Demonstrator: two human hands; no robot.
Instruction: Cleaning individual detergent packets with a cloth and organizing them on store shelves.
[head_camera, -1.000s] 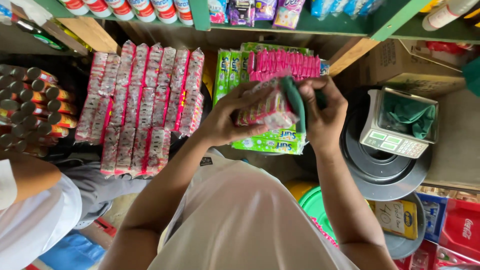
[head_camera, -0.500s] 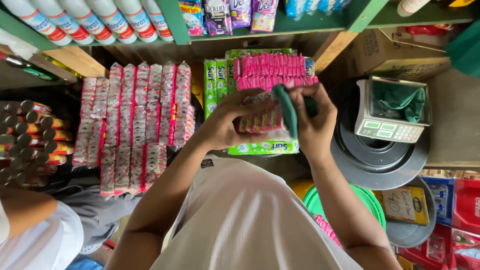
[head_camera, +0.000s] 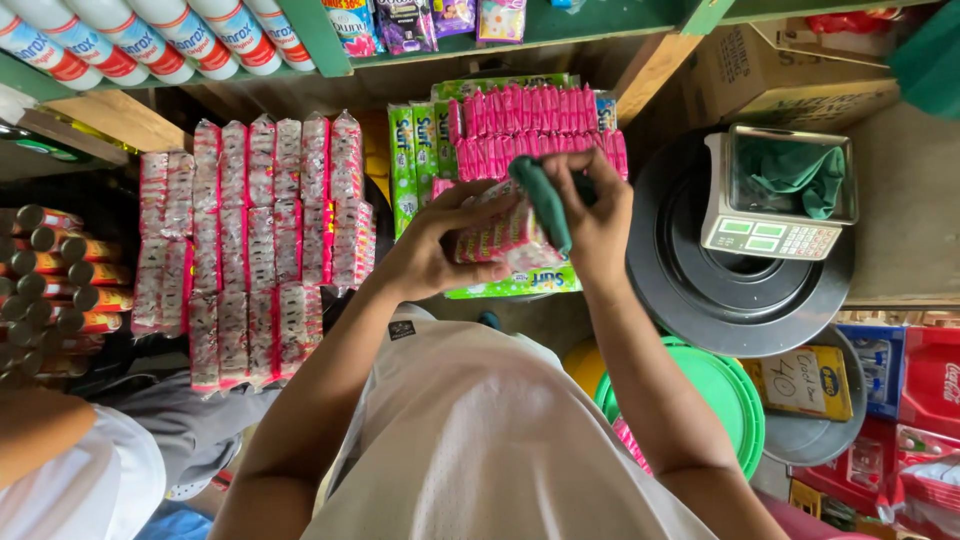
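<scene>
My left hand grips a clear pack of pink and red sachets, held up in front of a stack of green packets and pink packets. My right hand holds a dark green cloth pressed against the right side of that pack. Both forearms reach out from my white shirt.
Rows of pink sachet strips lie to the left, with cans beyond them. A digital scale with a green cloth in its tray sits on a black round lid. Green lids lie below. Another person's arm is at lower left.
The view has shifted slightly. My hands stay together on the sachet pack, and the green cloth has slid a little along the pack's side.
</scene>
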